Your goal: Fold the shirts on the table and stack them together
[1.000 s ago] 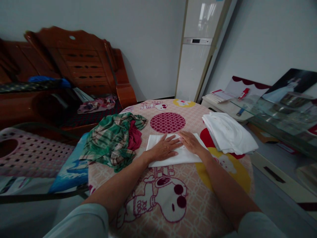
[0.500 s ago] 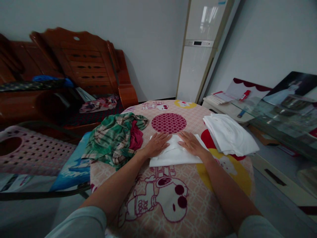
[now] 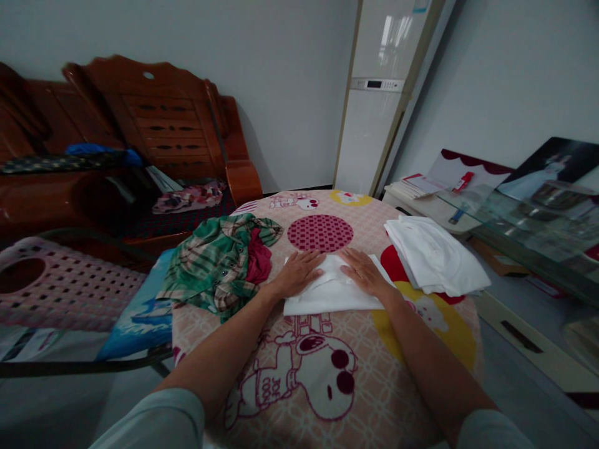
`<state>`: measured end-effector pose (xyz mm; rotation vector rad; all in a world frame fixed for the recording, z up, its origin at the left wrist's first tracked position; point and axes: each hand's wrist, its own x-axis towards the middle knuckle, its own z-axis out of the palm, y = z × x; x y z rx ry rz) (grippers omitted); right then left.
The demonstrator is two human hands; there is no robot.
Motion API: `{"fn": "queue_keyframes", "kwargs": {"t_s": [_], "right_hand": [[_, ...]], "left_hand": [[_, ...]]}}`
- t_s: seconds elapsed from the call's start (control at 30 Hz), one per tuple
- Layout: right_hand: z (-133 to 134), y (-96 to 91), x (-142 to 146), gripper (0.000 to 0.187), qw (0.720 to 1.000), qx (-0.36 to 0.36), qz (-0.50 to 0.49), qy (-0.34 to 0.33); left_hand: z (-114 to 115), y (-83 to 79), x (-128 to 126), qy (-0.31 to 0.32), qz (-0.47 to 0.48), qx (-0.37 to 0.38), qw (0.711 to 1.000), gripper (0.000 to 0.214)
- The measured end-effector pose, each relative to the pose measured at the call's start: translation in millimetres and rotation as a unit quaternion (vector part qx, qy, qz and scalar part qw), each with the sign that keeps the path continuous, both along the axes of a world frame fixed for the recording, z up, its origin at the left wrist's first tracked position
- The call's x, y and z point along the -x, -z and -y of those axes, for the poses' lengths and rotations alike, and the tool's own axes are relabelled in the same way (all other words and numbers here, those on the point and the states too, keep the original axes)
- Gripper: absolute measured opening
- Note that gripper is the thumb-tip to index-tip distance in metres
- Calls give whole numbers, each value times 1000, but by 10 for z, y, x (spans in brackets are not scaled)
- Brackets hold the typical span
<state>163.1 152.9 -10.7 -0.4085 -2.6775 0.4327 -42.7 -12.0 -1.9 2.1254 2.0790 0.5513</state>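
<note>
A folded white cloth (image 3: 334, 294) lies in the middle of a round table under a pink cartoon-print cover (image 3: 304, 368). My left hand (image 3: 299, 273) rests on the cloth's left end, fingers stretched out flat. My right hand (image 3: 364, 271) lies flat on the cloth's right part, fingers together and extended. The cloth is slightly rumpled between the two hands. Neither hand grips anything.
A crumpled green plaid and red garment (image 3: 219, 262) sits left of the cloth. A stack of folded white cloth (image 3: 435, 255) lies at the table's right. A wooden bench (image 3: 140, 143), a pink plastic stool (image 3: 60, 290), a tall white appliance (image 3: 374, 100) and a cluttered glass-topped low table (image 3: 515, 224) surround it.
My left hand slid from the cloth's middle toward its far left edge, and the cloth bunched up a little between my hands. The right hand barely moved.
</note>
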Motion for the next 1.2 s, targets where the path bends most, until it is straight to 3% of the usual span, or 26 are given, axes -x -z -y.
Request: {"fn": "queue_keyframes", "kwargs": {"t_s": [0.17,0.3,0.43,0.7,0.87,1.03,1.2], "right_hand": [[-236,-45,-200,58,982,105,-129,85],[-450,69,-336,50,978,94,-100,157],[-526,190,-336,37,981,65,-68,172],[-481,121,-289,24,967,115,-56,219],[-447,65,-292,28,961,160,-101,202],[-394,-15,-311,27,959,162,-154,176],[-404,-31,-313,29,933,177,-220,223]], "left_hand": [[-40,-44,272,-84,94,-55,991,48],[-12,-76,429,-114,73,-39,990,36],[9,-97,454,-140,38,2,989,35],[-9,-165,477,-210,36,88,973,43],[7,-137,463,-210,171,33,962,47],[22,-47,463,-169,370,8,913,63],[-33,-75,468,-193,373,-90,903,64]]}}
